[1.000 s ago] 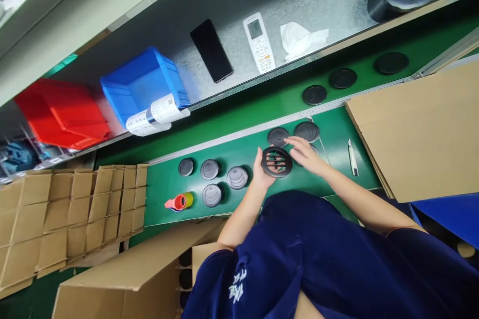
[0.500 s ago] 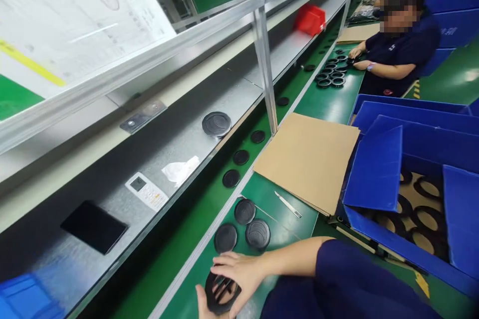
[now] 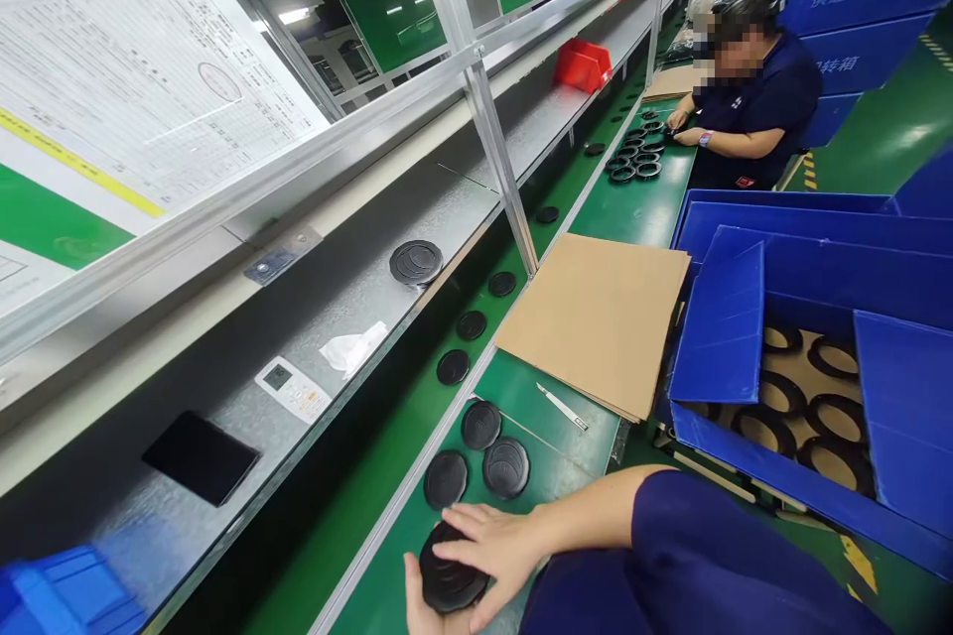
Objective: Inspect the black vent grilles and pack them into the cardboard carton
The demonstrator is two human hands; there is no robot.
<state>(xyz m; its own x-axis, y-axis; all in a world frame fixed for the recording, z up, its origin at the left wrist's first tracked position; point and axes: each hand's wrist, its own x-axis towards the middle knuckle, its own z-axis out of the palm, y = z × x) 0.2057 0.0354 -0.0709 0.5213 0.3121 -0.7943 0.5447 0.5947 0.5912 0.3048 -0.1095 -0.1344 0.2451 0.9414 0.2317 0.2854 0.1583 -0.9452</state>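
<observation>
A round black air vent (image 3: 444, 583) with a ridged face is held low in the view, over the green bench. My left hand (image 3: 422, 609) grips it from below and from the left, thumb along the rim; most of its fingers are hidden. Across the top and right side of the vent lies my right hand (image 3: 497, 550), its fingers on the face and its thumb near the lower edge. Just beyond my hands, three similar vents lie flat on the bench: a left one (image 3: 445, 479), a far one (image 3: 480, 425) and a right one (image 3: 506, 467).
A craft knife (image 3: 563, 407) lies before stacked cardboard sheets (image 3: 596, 317). At right, a blue box (image 3: 819, 258) contains several black rings. The left shelf bears a phone-like black slab (image 3: 201, 456), a remote control (image 3: 293, 389) and another vent (image 3: 416, 262). A co-worker (image 3: 766, 99) sits further along.
The vent's middle was open, with slats and fingers showing through; now its ridged face closes it. My right fingers have moved onto that face. The camera view has shifted slightly.
</observation>
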